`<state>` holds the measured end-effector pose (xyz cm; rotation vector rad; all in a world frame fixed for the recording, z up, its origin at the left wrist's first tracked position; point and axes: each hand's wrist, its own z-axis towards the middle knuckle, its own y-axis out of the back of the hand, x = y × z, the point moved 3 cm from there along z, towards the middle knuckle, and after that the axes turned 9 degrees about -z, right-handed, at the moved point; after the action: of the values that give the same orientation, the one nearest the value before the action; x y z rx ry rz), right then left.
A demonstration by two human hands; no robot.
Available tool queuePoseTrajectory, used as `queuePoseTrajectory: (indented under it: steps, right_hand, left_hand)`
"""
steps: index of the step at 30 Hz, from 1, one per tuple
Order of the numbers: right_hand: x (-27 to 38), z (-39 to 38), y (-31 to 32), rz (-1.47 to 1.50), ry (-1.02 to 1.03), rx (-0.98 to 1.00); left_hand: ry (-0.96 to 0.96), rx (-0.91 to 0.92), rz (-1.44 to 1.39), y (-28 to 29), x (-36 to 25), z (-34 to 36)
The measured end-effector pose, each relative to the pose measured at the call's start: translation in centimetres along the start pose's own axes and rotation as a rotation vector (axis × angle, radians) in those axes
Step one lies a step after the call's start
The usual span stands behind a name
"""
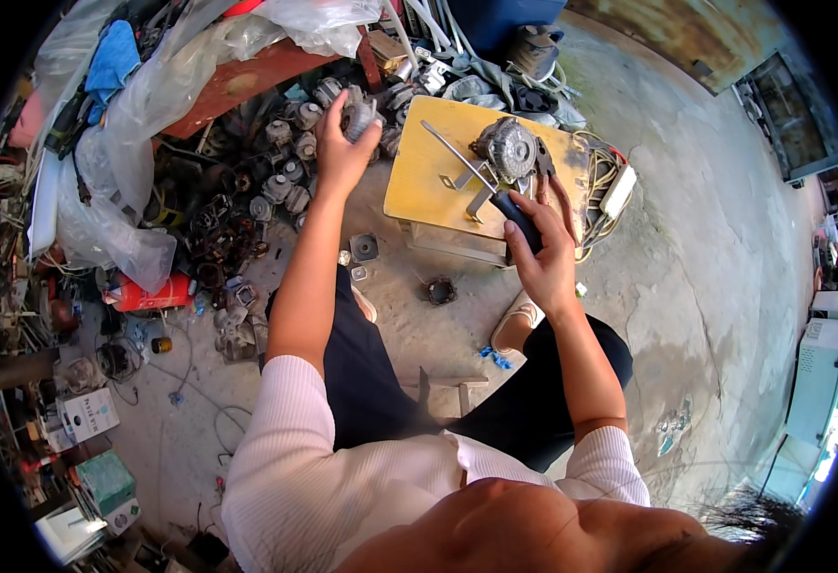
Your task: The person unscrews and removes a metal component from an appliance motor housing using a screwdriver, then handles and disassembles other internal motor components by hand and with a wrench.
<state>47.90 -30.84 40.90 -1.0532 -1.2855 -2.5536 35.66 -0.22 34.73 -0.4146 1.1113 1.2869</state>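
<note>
Over the far left heap, my left hand (339,153) has its thumb and fingers around a grey metal motor part (360,118). A screwdriver (517,216) with a dark handle is gripped in my right hand (548,248), its long shaft slanting up and left over the yellow stool-like table (419,181). On that tabletop sits a round grey electric motor (507,150), just beyond my right fingers. Beside it are dark pliers (543,158), close to my fingertips; whether they touch is unclear. Metal brackets (476,203) show near the screwdriver shaft.
Many similar motors (280,186) are heaped on the floor at left, near clear plastic sheeting (137,220). A red container (151,291) lies below it. Coiled cable with a white power strip (618,191) is right of the table. Loose square parts (441,290) lie near my feet.
</note>
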Motion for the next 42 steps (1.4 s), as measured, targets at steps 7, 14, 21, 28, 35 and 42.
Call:
queuePoseTrajectory:
  steps: [7,14,21,28,35,42]
  right_hand:
    - [-1.0,-0.4,-0.8,0.157,-0.138,0.053]
    - [-0.4,-0.3,-1.2,0.149,-0.084,0.079]
    - [0.3,0.0,-1.4,0.181,-0.057,0.074]
    - [0.8,0.0,-1.7,0.152,-0.025,0.097]
    - [0.5,-0.1,-1.7,0.162,-0.052,0.081]
    - [0.7,0.0,-1.6,0.142,-0.066,0.126]
  left_hand:
    - [0.911,0.168,-1.375,0.1,-0.9,-0.6]
    - [0.979,0.532,-1.918,-0.3,-3.0,-1.1]
    - [0.985,0.646,-1.961,-0.7,-4.2,-1.7]
    - [1.003,0.654,-1.967,-1.0,-5.1,-2.4]
    - [0.965,0.627,-1.863,-1.3,-4.9,-2.6]
    - [0.945,0.597,-1.834,-1.4,-4.5,-2.7]
